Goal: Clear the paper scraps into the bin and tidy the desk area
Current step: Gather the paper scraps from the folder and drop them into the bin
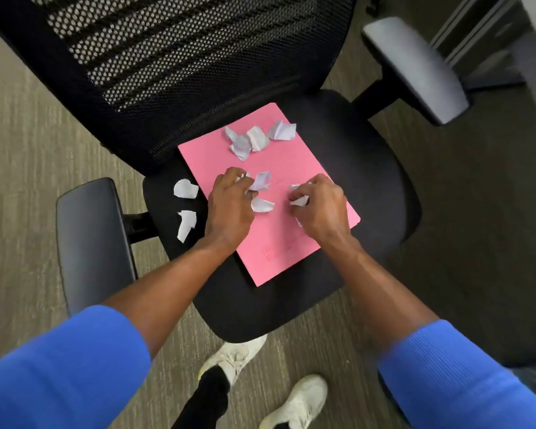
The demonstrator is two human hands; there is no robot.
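A pink folder (279, 243) lies on the black seat of an office chair (369, 168). White paper scraps are scattered over it: a cluster of three at its far end (254, 139), and loose ones between my hands (262, 205). Two more scraps (185, 188) lie on the seat left of the folder. My left hand (229, 209) is curled over scraps at the folder's middle left. My right hand (317, 209) is closed on scraps at the folder's right edge.
The chair's mesh backrest (167, 57) rises behind the folder. Grey armrests stand at the left (93, 243) and upper right (415, 69). Carpet floor (28, 150) surrounds the chair. My white shoes (235, 357) are below the seat. No bin is in view.
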